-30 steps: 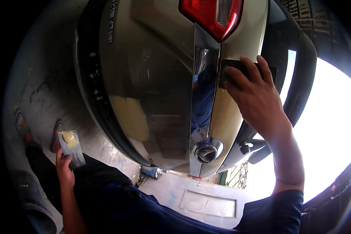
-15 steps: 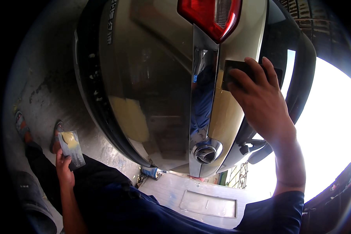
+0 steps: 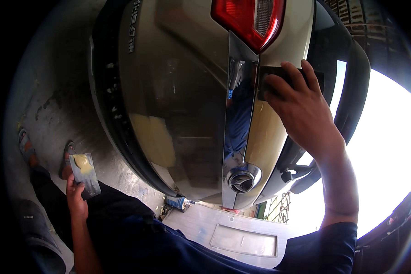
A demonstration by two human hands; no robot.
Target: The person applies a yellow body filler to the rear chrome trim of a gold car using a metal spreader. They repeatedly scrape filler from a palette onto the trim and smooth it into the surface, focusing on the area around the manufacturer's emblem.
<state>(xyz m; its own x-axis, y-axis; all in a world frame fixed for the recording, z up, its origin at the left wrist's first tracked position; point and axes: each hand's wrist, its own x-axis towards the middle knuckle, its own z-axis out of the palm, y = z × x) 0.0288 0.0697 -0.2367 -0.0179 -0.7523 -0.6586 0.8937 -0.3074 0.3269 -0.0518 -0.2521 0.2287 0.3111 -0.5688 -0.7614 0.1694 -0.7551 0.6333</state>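
My left hand [image 3: 76, 201] grips a flat grey putty spreader [image 3: 90, 181] by its lower end, low at the left. A dab of yellow putty [image 3: 82, 163] sits on the spreader's upper part. My right hand [image 3: 306, 112] is closed on a dark flat spreader [image 3: 268, 71], pressed to the beige panel beside the chrome strip [image 3: 236, 128] of a car's rear. Yellowish putty [image 3: 265, 121] shows on the panel below that spreader. Another yellow putty patch [image 3: 153, 139] lies on the car's tailgate [image 3: 182, 100], left of the strip. The fingers hide part of the dark spreader.
A red tail light [image 3: 249, 20] sits just above my right hand, with the dark rear window [image 3: 326, 50] to its right. A round chrome emblem [image 3: 242, 181] is lower down. Beyond the car are a blue-and-white can [image 3: 177, 202] and a pale panel [image 3: 194, 223].
My right hand and the dark spreader have shifted slightly up and left, closer to the tail light and chrome strip. My left hand with its spreader has barely moved.
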